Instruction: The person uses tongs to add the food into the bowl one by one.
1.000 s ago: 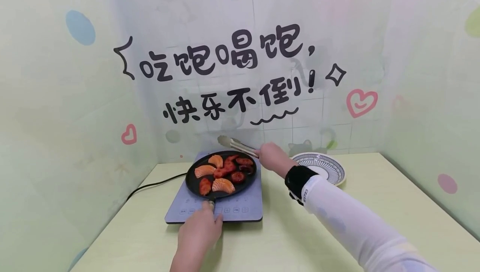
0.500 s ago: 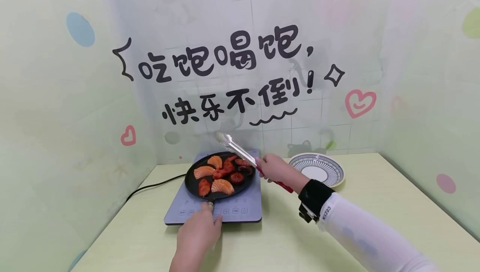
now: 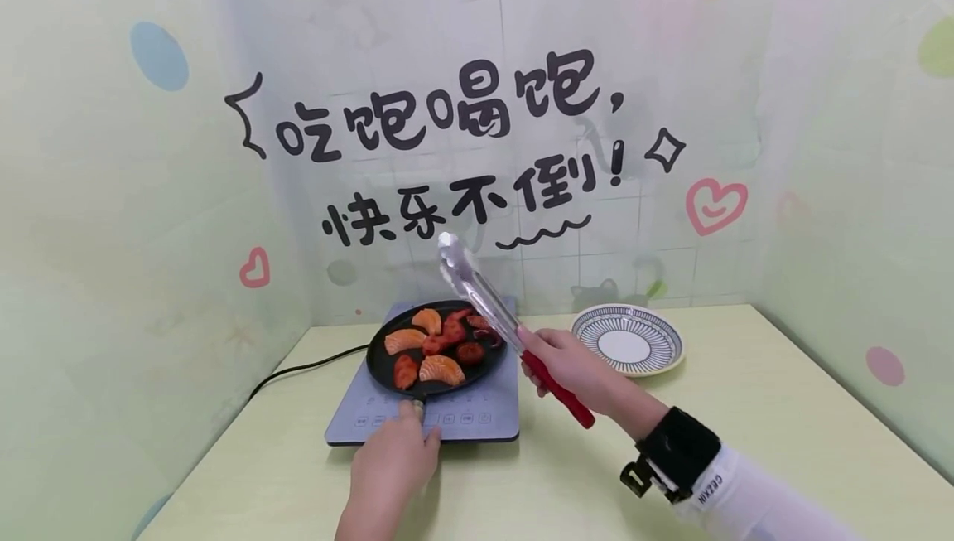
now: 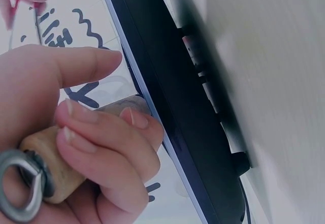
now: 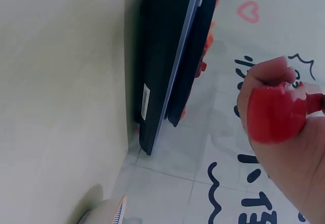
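A round black frying pan (image 3: pixel 387 365) lies on a flat induction cooker (image 3: pixel 477 433). In it are several pieces of food, among them orange salmon-like slices (image 3: pixel 442 370) and reddish-brown pieces (image 3: pixel 406 372). My left hand (image 3: pixel 395 458) grips the pan's handle; the left wrist view shows fingers curled round its wooden handle (image 4: pixel 63 176) with a metal ring at the end. My right hand (image 3: pixel 570 365) holds metal tongs (image 3: pixel 488 306) by their red grips (image 3: pixel 559 392). The tongs point up and left above the pan, with no food visible at their tips.
A white plate (image 3: pixel 626 346) with a dark line pattern stands on the table (image 3: pixel 745 408) to the right of the cooker. A black cord (image 3: pixel 309 367) runs left from the cooker. Printed wall sheets close in the back and both sides.
My right hand has moved right and toward me, and the tongs have tilted more upright, showing their red grips. My left hand and the pan have stayed in place.
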Demonstrator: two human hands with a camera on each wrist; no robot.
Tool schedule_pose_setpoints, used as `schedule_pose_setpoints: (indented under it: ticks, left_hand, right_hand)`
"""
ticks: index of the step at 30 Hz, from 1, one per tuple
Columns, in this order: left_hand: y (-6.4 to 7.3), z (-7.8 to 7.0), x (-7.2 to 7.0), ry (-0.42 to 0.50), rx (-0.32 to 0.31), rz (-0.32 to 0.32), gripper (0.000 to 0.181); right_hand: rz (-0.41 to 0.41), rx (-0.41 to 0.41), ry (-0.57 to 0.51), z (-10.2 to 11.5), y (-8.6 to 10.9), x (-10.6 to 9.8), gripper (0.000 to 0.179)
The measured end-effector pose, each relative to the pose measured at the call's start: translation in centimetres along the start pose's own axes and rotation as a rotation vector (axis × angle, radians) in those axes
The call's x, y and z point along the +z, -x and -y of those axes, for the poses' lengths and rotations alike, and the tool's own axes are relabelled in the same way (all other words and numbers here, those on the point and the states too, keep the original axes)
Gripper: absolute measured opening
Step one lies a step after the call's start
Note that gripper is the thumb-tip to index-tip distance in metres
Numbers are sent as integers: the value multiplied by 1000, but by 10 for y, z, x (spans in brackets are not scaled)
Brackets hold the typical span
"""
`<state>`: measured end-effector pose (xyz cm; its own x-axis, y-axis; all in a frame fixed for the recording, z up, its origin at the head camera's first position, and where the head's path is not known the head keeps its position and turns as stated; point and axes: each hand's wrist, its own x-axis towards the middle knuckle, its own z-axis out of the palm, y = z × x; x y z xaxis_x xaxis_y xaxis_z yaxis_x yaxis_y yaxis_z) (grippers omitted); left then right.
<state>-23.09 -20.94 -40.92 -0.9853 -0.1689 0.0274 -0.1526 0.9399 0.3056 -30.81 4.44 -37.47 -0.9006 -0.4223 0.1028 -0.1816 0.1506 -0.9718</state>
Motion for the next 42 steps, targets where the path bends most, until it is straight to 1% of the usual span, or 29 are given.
schedule_pose_setpoints:
  ticks: [3,7,9,14,16,17,22,25,28,31,34,38,40,42]
  left_hand:
    - [1,0,-1,1,4,-2,72]
    - [2,0,-1,1,0,1,73]
    - [2,0,-1,1,0,1,73]
    - [1,1,1,0,2,6,75]
    - [0,1,2,0,1,10,75]
    - [0,1,2,-1,0,12,75]
    - [0,0,1,-3,-1,17,74]
    - [0,-1,-1,-6,-3,18,73]
    - [1,-1,-2,-8,0,17,73]
    - [1,-1,-2,-4,2,17,72]
    - [1,0,-2,2,4,17,72]
    - [1,0,-2,3,4,16,73]
    - [1,0,-1,-4,1,20,73]
    - [0,0,-1,-10,0,23,73]
  right_hand:
    - [17,-49,-60,0,11,-3,45]
    - [-15,-127,-55,-1,23,-10,44]
    - [-45,-166,-16,-1,29,-14,44]
    - [-115,-241,155,-8,46,-22,36]
    - [-132,-250,202,-12,54,-25,33]
    - [-136,-248,208,-15,58,-26,32]
    - [-151,-202,175,-26,77,-30,29]
    - [-186,-195,157,-31,85,-34,29]
    - [-262,-190,170,-35,92,-41,33]
    - [-379,-187,236,-36,98,-48,35]
    - [-517,-228,361,-37,104,-55,35]
    - [-697,-332,563,-40,108,-68,30]
    - [-749,-330,662,-42,110,-76,30]
    - [-770,-289,746,-42,113,-83,31]
